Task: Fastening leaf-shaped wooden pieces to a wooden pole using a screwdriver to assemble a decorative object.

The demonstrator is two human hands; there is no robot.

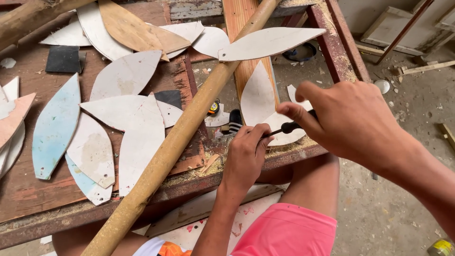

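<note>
My right hand (350,121) grips the black handle of a screwdriver (290,127) that points left toward my left hand. My left hand (246,154) pinches at the tool's tip, fingers closed, over a white leaf-shaped board piece (258,97) that rests on the workbench's front edge. What sits under the tip is hidden by my fingers. A long wooden pole (180,135) lies diagonally across the bench just left of my left hand.
Several white, pale blue and brown leaf-shaped cutouts (128,118) are spread over the worn red-brown workbench (28,194). A yellow tape measure (214,107) lies in a gap. Sawdust lines the rusty front rail. My knees and pink shorts (284,232) are below; the dusty floor with scraps is to the right.
</note>
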